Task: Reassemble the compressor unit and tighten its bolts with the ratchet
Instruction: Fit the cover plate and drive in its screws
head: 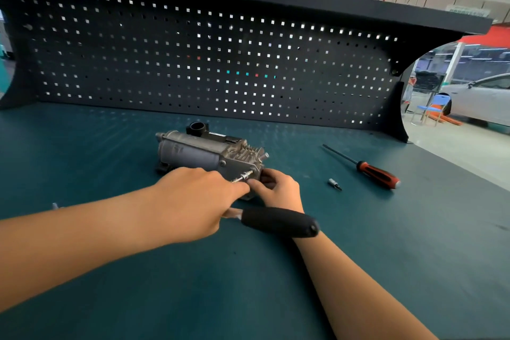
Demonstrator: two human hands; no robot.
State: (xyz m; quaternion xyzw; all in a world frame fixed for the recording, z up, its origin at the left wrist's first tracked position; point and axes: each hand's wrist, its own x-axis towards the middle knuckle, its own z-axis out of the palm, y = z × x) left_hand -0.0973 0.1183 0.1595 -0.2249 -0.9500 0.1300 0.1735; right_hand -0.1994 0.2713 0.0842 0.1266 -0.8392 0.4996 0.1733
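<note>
You have the compressor unit lying on its side near the middle of the teal tabletop, in front of the dark pegboard. Its smooth grey motor barrel points left, and its finned, cast end points right and toward you.

Your left hand reaches in from the left and covers the head of the ratchet, with its fingers curled round the tool. The black handle sticks out from under your palm and crosses in front of your right wrist. The ratchet's bright metal extension runs up from your fingertips to a bolt on the near end face of the compressor unit.

Your right hand comes in from below, just beside the left. Its fingers are curled against the lower corner of that same end face, gripping the casting, and its thumb touches your left fingertips by the extension. What lies under the fingers is hidden.

To the right, well apart from the unit, a screwdriver with a red and black handle lies flat, its shaft pointing away toward the pegboard. A small loose bit lies between the screwdriver and your right hand. A small pale object shows just beyond your left forearm, but it is too blurred to identify.
</note>
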